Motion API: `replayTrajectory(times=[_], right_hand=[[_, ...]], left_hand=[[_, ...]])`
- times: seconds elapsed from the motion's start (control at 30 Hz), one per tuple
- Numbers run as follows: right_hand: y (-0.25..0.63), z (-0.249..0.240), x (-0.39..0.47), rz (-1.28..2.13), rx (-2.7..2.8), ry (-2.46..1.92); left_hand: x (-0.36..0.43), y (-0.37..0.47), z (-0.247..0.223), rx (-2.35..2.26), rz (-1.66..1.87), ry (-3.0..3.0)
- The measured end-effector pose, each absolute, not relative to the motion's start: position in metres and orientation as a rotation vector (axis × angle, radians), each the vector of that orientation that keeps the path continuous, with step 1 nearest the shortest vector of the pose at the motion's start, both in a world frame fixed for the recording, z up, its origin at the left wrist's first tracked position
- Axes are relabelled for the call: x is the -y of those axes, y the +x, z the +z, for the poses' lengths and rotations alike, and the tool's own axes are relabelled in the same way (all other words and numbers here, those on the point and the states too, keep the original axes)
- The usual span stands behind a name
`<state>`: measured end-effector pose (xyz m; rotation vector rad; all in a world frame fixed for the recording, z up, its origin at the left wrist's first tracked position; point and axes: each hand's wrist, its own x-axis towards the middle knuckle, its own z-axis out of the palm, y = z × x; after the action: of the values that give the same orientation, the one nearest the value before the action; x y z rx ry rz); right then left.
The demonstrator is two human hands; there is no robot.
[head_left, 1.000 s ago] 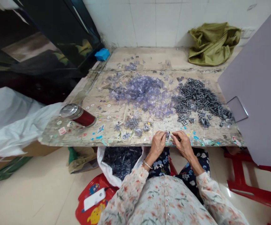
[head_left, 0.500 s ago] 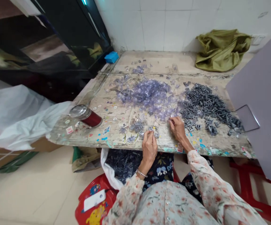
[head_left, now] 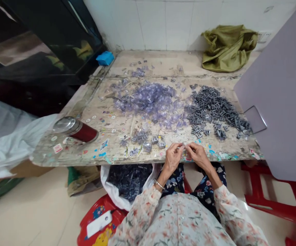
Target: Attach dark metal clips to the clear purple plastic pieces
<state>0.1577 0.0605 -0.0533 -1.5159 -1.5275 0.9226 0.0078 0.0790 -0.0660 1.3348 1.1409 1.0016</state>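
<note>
Near the table's front edge, my left hand [head_left: 172, 157] and my right hand [head_left: 197, 155] meet fingertip to fingertip. Between them is a small clear plastic piece [head_left: 183, 145], too small to make out in detail; both hands pinch it. Just left of my hands lie several small clear-and-grey pieces [head_left: 161, 142] and a little heap of similar ones [head_left: 140, 136]. Beyond is a broad pile of thin, clear purplish plastic pieces [head_left: 153, 97]. To the right of that pile lies a heap of small dark grey plastic parts [head_left: 209, 104].
A red flask with a metal lid [head_left: 86, 132] lies at the table's left. Below the front edge, a white sack [head_left: 107, 179] holds dark parts. A phone [head_left: 99, 223] rests on a red stool [head_left: 82, 232]. An olive cloth [head_left: 229, 48] sits at the back; a pale panel [head_left: 278, 102] stands right.
My left hand has left the small pieces and moved right. My right hand has come back from the clear pile's edge, and the fingertips now meet. The view has shifted right.
</note>
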Motion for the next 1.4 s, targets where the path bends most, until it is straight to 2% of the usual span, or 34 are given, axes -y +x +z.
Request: replayTrajectory(times=[0.13,0.23,0.37,0.43,0.63,0.93,1.2,1.4], right_hand=[[0.158,-0.05,-0.055,0.699,1.854,-1.575],[0.168,-0.054,-0.058,0.585,1.878,-1.601],[0.199,-0.065,-0.073,0.107,1.772,-1.806],[0.214,-0.071,-0.081,-0.026,1.833,-1.87],[0.221,-0.078,-0.084,-0.002,1.928,-1.783],[0.147,-0.069,-0.034,0.1,1.784,-1.402],[0.129,-0.072,-0.032,-0.085,1.888,-1.445],[0.128,-0.075,-0.033,-0.084,1.935,-1.395]], left_hand=[[-0.077,0.012,-0.073,-1.127,0.946,1.271],[-0.077,0.015,-0.076,-1.177,0.946,1.168],[-0.079,0.015,-0.076,-1.205,0.947,1.072],[-0.08,0.015,-0.075,-1.206,0.954,1.039],[-0.079,0.013,-0.075,-1.178,0.976,0.933],[-0.08,0.01,-0.075,-1.046,1.05,0.711],[-0.078,0.01,-0.076,-1.008,1.065,0.745],[-0.079,0.01,-0.077,-1.005,1.079,0.732]])
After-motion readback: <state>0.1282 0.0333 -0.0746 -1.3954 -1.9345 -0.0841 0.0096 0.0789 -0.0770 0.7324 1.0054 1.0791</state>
